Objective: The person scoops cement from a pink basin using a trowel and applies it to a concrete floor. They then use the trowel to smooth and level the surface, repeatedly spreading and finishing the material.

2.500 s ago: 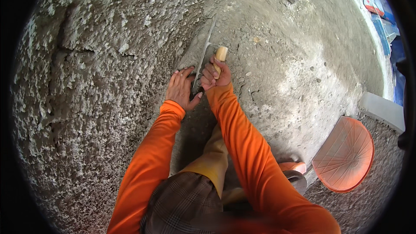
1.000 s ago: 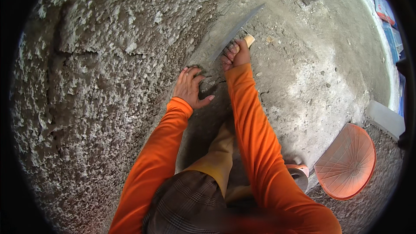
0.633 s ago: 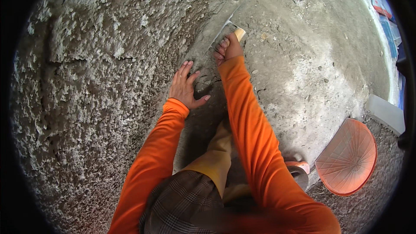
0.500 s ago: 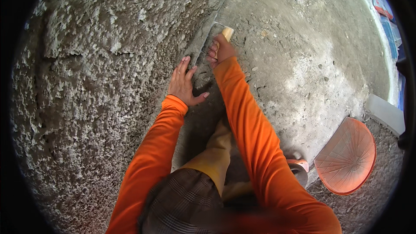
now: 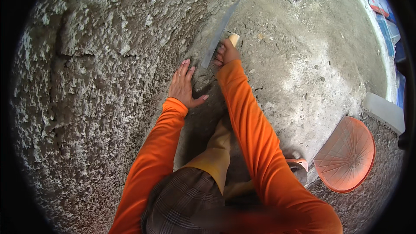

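Observation:
My right hand (image 5: 228, 53) is wrapped round the light wooden handle of a plastering trowel (image 5: 219, 34). The trowel's long grey metal blade is tilted up on edge, beside the corner where the rough wall meets the grey floor. Whether the blade touches the wall cannot be made out. My left hand (image 5: 182, 86) lies with fingers spread against the foot of the rough wall (image 5: 104, 82), just below the blade's near end, and holds nothing.
The grey cement floor (image 5: 299, 56) carries small crumbs and pale patches. An orange half-round plastic scoop (image 5: 345, 154) lies at the right, near a grey slab (image 5: 383, 112). Blue and red bags (image 5: 378, 2) line the far right edge. My bent leg (image 5: 212, 156) is below my arms.
The trowel has turned, so its blade, seen only as a thin edge before, now shows its face. My right hand has shifted slightly right and down. My left hand has stayed on the wall.

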Demonstrator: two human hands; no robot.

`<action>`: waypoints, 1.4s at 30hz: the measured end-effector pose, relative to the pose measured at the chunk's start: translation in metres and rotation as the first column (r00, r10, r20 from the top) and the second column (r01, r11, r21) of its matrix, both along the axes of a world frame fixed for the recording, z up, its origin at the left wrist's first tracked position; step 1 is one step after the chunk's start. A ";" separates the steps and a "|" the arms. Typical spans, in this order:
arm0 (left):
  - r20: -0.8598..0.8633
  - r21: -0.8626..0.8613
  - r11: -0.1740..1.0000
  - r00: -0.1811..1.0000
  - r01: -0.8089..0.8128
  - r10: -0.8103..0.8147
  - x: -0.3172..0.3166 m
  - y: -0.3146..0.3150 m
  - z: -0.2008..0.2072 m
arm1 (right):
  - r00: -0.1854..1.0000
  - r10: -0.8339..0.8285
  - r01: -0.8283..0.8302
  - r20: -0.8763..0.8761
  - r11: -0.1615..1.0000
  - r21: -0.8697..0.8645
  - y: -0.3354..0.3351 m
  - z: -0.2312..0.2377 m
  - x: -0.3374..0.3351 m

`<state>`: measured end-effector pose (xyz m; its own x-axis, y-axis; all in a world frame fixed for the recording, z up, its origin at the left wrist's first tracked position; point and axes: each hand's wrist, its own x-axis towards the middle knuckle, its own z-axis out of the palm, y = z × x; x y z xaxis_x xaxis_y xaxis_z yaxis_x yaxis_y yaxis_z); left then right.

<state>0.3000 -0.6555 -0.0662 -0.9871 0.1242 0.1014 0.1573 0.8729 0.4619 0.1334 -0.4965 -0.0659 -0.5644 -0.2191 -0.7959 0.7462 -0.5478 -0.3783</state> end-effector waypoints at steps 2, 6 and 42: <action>0.001 -0.016 1.000 1.000 -0.003 0.003 0.000 0.000 0.001 | 0.999 -0.024 0.028 -0.029 0.988 0.149 0.010 -0.003 -0.002; -0.021 -0.002 1.000 1.000 0.006 -0.006 0.000 0.000 0.001 | 0.996 0.020 -0.024 -0.091 0.999 -0.047 0.019 -0.009 -0.004; 0.025 -0.057 0.998 1.000 -0.017 0.018 0.001 0.002 0.001 | 0.996 0.058 -0.064 -0.073 0.994 -0.093 -0.020 0.014 0.006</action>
<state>0.3009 -0.6534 -0.0652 -0.9913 0.1120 0.0699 0.1310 0.9003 0.4151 0.1391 -0.5160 -0.0516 -0.6013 -0.3280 -0.7285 0.7528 -0.5382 -0.3790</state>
